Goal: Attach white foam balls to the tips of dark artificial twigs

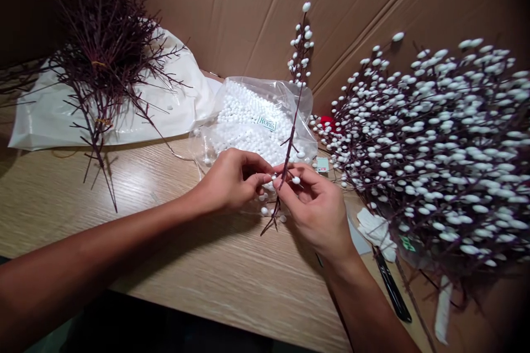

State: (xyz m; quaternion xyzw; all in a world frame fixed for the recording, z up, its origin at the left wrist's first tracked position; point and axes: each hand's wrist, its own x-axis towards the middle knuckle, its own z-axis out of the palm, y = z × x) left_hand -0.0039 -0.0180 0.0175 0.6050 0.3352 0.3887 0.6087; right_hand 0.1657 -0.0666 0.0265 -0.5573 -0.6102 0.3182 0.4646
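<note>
Upright over the table stands an artificial berry branch [293, 131], dark purple-brown, with white berries clustered on its upper part. My right hand [317, 198] is closed around its lower stem, and one white berry [295, 180] shows by those fingers. From the other side, my left hand [238, 182] pinches a small white berry [273, 177] against the stem. The fingertips of both hands nearly meet there. Just behind them lies an open clear plastic bag [252, 116] full of loose white berries, and a few berries [264, 210] have spilled in front of it.
Bare dark branches [101, 49], tied in bundles, lie on a white plastic bag [178, 83] at the left. A large pile of berry-covered branches [426, 154] fills the right. Near it are a crumpled tissue [376, 231] and a black-handled tool [393, 287]. Cardboard [248, 11] stands behind.
</note>
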